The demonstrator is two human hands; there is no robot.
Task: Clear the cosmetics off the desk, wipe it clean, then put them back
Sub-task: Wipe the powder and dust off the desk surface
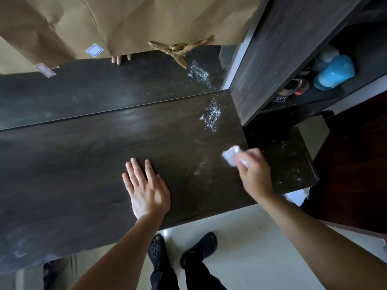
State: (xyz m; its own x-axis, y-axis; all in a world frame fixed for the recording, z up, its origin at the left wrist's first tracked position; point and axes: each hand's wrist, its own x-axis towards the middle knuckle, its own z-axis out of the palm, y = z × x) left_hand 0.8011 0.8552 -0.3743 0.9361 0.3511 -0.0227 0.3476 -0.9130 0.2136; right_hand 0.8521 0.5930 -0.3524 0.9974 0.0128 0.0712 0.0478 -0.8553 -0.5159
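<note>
The dark wooden desk (83, 164) fills the middle of the view with no cosmetics on its top. White powdery smears (211, 118) streak its right part, with a fainter streak (199, 170) closer to me. My left hand (146, 189) lies flat on the desk, palm down, fingers spread, holding nothing. My right hand (254, 174) hovers at the desk's right end, blurred, gripping a small crumpled white wipe (231, 154) just right of the smears.
A mirror (104, 95) backs the desk, its upper part covered by brown paper (146, 21). A dark cabinet (278, 55) stands at the right, with a blue container (335, 73) and small items on its shelf. A lower dusty ledge (282, 158) adjoins the desk.
</note>
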